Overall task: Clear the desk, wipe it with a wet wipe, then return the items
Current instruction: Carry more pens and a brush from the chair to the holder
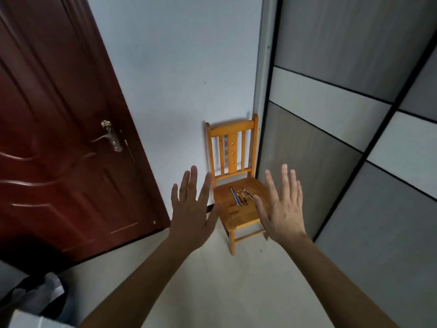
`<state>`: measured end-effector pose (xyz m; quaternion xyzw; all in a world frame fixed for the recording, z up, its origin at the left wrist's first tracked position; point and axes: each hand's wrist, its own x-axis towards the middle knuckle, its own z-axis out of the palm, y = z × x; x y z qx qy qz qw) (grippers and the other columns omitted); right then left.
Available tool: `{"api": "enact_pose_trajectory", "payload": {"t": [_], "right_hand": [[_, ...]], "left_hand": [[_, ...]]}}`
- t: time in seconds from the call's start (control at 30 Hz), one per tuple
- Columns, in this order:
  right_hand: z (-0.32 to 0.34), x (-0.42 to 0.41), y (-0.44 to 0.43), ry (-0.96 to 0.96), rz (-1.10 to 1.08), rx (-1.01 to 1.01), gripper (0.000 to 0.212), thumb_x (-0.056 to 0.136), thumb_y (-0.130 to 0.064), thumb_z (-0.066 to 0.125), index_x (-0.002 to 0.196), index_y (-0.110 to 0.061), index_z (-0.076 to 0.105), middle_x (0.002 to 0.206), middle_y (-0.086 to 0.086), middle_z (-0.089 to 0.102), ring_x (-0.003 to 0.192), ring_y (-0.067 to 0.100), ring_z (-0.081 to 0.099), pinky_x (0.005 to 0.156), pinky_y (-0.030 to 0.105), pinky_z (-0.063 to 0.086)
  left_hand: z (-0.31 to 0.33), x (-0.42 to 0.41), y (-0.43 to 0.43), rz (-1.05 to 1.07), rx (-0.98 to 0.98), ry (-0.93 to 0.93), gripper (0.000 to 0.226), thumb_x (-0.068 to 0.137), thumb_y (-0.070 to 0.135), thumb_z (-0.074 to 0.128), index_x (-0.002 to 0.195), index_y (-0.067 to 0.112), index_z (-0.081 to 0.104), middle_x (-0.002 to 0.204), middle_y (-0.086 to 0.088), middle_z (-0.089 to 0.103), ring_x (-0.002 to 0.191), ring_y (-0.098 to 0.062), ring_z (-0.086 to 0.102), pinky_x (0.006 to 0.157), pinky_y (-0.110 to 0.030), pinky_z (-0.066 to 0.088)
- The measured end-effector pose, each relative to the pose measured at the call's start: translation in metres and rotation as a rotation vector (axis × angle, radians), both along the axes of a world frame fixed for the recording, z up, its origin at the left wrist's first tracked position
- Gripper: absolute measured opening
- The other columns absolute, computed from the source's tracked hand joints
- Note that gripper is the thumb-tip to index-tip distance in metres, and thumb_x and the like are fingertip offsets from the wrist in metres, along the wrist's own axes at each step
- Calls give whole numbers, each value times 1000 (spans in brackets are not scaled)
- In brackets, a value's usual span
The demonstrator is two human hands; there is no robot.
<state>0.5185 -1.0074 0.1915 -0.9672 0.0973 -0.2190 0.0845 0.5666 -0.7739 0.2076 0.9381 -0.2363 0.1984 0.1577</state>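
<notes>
Both hands, left hand [192,209] & right hand [282,205], are wide open w/ nothing held; pens [240,197] lie on chair [236,209] between them, nearer the right.

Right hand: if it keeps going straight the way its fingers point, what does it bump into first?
Probably the wooden chair: the right hand points toward its seat, where pens lie. Depth is hard to judge.
</notes>
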Motion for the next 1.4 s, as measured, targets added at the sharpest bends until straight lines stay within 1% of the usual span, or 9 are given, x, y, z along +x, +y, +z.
{"api": "enact_pose_trajectory", "payload": {"t": [0.1, 0.2, 0.37, 0.57, 0.73, 1.0, 1.13, 1.23, 1.4], "right_hand": [[-4, 27, -29, 33, -15, -1, 71, 102, -64, 14, 162, -27, 5, 167, 10, -13, 155, 32, -11, 124, 49, -1], [-10, 54, -51, 36, -47, 32, 73, 100, -68, 8, 161, -29, 0, 168, 12, -10, 155, 31, -13, 124, 47, -3], [-25, 147, -99, 83, -61, 17, 71, 98, -70, 3, 156, -36, -16, 163, 7, -25, 153, 29, -21, 122, 47, -9], [-10, 285, -143, 132, -53, 3, 78, 91, -74, -10, 158, -34, -13, 165, 8, -24, 152, 28, -24, 126, 52, 1], [4, 368, -174, 139, -53, 26, 78, 94, -70, 1, 161, -29, -3, 168, 11, -15, 153, 30, -18, 126, 53, 5], [-20, 466, -233, 181, 62, 57, 70, 103, -58, 31, 161, -24, 14, 168, 17, 4, 155, 36, -2, 124, 55, 13], [-39, 522, -259, 215, 196, 52, 72, 101, -59, 20, 160, -20, 20, 166, 20, 14, 155, 38, 8, 125, 52, 12], [-74, 558, -270, 265, 256, 51, 67, 104, -57, 24, 160, -20, 22, 166, 19, 15, 155, 37, 9, 125, 51, 16], [-172, 587, -275, 378, 285, 138, 63, 105, -56, 30, 159, -25, 23, 166, 13, 19, 155, 31, 13, 124, 47, 20]], "left_hand": [[0, 29, -24, -18, 10, 35, 69, 100, 57, 25, 158, 21, 16, 166, -10, -2, 153, -27, -3, 118, -62, 15], [-2, 56, -48, -25, -33, 45, 67, 100, 53, 33, 156, 22, 16, 165, -11, 0, 153, -28, -1, 117, -62, 16], [-15, 152, -97, -42, -48, 49, 68, 97, 59, 24, 154, 24, 16, 164, -11, 3, 153, -30, 4, 115, -64, 19], [-21, 295, -147, -16, -90, 80, 72, 96, 58, 38, 156, 22, 20, 165, -8, 6, 153, -29, 5, 116, -63, 18], [-25, 382, -184, -51, -47, 71, 70, 97, 53, 44, 154, 15, 31, 164, -14, 16, 151, -34, 15, 114, -62, 26], [-51, 459, -242, 33, -39, 183, 68, 100, 56, 28, 158, 21, 17, 167, -8, -1, 153, -26, -3, 121, -56, 13], [-82, 483, -262, 138, -26, 246, 68, 100, 60, 27, 158, 25, 16, 167, -4, 1, 153, -24, -4, 122, -51, 9], [-122, 499, -270, 203, -38, 331, 69, 98, 65, 20, 157, 31, 12, 167, 1, -1, 153, -21, -7, 119, -46, 2], [-212, 509, -281, 286, -43, 503, 66, 100, 62, 27, 157, 34, 11, 166, 3, -3, 152, -23, -4, 117, -49, 3]]}}
